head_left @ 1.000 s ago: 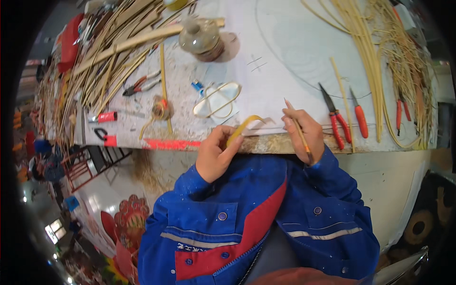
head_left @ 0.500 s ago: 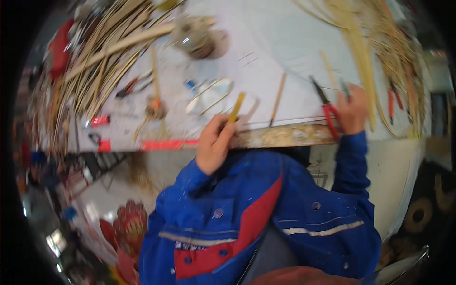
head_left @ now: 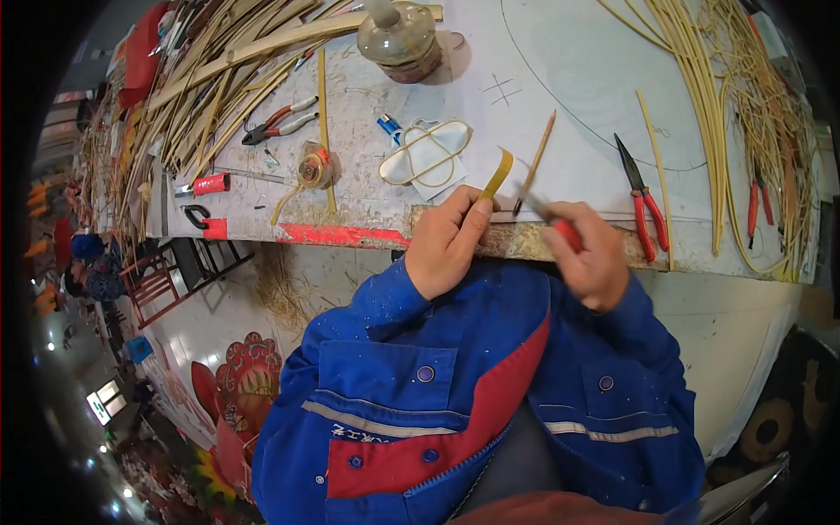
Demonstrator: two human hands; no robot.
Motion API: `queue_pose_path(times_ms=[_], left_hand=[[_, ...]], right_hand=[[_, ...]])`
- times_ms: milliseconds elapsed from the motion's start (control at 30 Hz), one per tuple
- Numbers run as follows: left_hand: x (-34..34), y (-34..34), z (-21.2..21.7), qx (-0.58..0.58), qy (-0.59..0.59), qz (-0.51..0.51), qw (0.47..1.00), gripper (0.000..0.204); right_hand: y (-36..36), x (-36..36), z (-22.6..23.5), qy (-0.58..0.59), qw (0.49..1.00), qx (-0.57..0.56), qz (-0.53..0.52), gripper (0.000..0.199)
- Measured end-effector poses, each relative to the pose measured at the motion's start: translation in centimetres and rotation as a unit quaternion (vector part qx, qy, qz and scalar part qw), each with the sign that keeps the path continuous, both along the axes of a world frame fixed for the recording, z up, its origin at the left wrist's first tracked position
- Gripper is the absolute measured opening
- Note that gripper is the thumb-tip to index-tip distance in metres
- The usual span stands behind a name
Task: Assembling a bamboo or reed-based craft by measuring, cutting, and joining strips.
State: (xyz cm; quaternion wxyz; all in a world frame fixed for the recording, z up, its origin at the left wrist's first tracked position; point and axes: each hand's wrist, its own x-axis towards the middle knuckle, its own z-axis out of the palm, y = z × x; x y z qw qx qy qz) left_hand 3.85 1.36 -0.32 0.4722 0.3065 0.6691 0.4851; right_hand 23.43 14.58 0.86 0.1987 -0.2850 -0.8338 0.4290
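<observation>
Between the thumb and fingers of my left hand (head_left: 448, 241) a flat yellow strip (head_left: 498, 176), seemingly bamboo, stands up with its upper end curving over. My right hand (head_left: 591, 254) is closed around a red-handled tool (head_left: 568, 234). The tool's grey metal end points toward the strip; motion blurs it, and its exact kind is unclear. Both hands are at the front edge of the table (head_left: 560, 241), close together. Just beyond them lies a thin pencil-like wooden stick (head_left: 536, 162). Long-nosed pliers (head_left: 643, 197) with red handles rest right of my right hand.
A glass jar (head_left: 400, 44) stands at the back. Cutting pliers (head_left: 280, 121), a tape-wrapped roll (head_left: 315, 164) and a white mask-like piece (head_left: 426, 159) lie on the left. Long strips (head_left: 249, 61) pile at far left; more strips (head_left: 700, 96) and red-handled pliers (head_left: 759, 206) are right.
My right hand has come left from beside the long-nosed pliers to near my left hand, now with the red-handled tool showing. My left hand still holds the strip; the whole view has shifted.
</observation>
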Motion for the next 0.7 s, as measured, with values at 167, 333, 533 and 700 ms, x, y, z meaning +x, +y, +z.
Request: queue_pose_path(times_ms=[167, 333, 533, 700], left_hand=[[0.3, -0.6, -0.7, 0.045, 0.014, -0.001, 0.999, 0.027], [0.6, -0.4, -0.9, 0.060, 0.036, 0.003, 0.998, 0.025], [1.0, 0.1, -0.7, 0.054, 0.081, 0.008, 0.995, 0.025], [1.2, 0.2, -1.1, 0.056, 0.071, 0.027, 0.996, 0.026]], right_hand=[[-1.4, -2.3, -0.9, 0.038, 0.998, 0.011, 0.051, 0.028], [-1.5, -2.4, -0.8, 0.036, 0.996, 0.071, 0.036, 0.034], [-1.5, -2.2, -1.0, 0.023, 0.989, 0.141, 0.022, 0.037], [-1.5, -2.2, -1.2, 0.018, 0.991, 0.135, 0.015, 0.037]])
